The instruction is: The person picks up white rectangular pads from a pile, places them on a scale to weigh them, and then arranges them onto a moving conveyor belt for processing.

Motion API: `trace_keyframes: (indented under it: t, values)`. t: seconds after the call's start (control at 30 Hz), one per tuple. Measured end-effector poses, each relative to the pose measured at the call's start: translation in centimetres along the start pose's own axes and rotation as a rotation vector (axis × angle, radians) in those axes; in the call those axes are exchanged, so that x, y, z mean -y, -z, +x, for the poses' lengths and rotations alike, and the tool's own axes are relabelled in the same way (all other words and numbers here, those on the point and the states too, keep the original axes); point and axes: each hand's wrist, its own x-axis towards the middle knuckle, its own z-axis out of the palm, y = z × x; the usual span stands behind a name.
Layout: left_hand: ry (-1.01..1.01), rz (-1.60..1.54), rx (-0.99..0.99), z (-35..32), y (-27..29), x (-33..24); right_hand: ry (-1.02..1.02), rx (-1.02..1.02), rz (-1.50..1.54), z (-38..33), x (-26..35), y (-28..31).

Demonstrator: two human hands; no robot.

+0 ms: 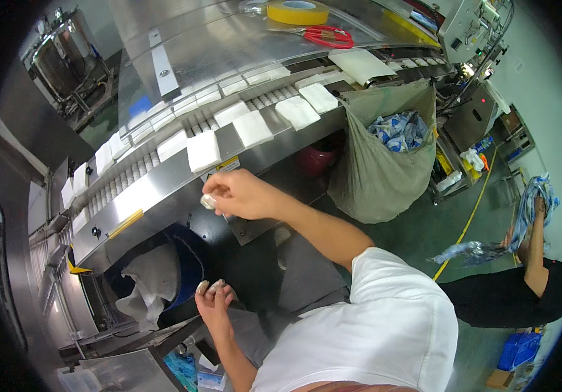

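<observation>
My right hand (236,195) hovers just in front of the conveyor's front edge. Its fingers are curled together, with a pale covering on the fingertips, and whatever they hold, if anything, is hidden. Closest to it is a white folded cloth square (203,151), overhanging the metal rail. More such squares, like this one (252,129), lie along the conveyor (144,200) and its rail. Lower down, my left hand (215,304) is near my body with fingers loosely bent and apart. Pale coverings sit on its fingertips too, and nothing shows in it.
A beige cloth sack (379,173) of crumpled blue-white film hangs at the conveyor's right. Red-handled scissors (330,37) and yellow tape (298,12) lie on the metal cover. Below stands a blue bin (189,268) with white material. At right, a co-worker (516,294) holds film.
</observation>
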Motion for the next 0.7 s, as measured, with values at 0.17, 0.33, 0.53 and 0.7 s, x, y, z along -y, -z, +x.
trace_keyframes:
  t: [0.17,0.33,0.53,0.7]
  values:
    - [-0.025,0.031,-0.078,-2.8,0.4,-1.0,0.115,-0.017,-0.099,-0.7,-1.4,-2.4]
    - [-0.235,0.128,-0.02,-8.3,3.6,0.2,0.086,0.131,0.014,-1.9,0.9,-5.9]
    - [-0.312,0.222,-0.443,-25.2,8.4,-4.9,0.136,0.466,0.09,-1.3,1.0,-16.1]
    - [-0.42,0.672,-1.353,-40.9,16.8,-1.7,0.176,1.014,0.172,-4.7,6.6,-33.0]
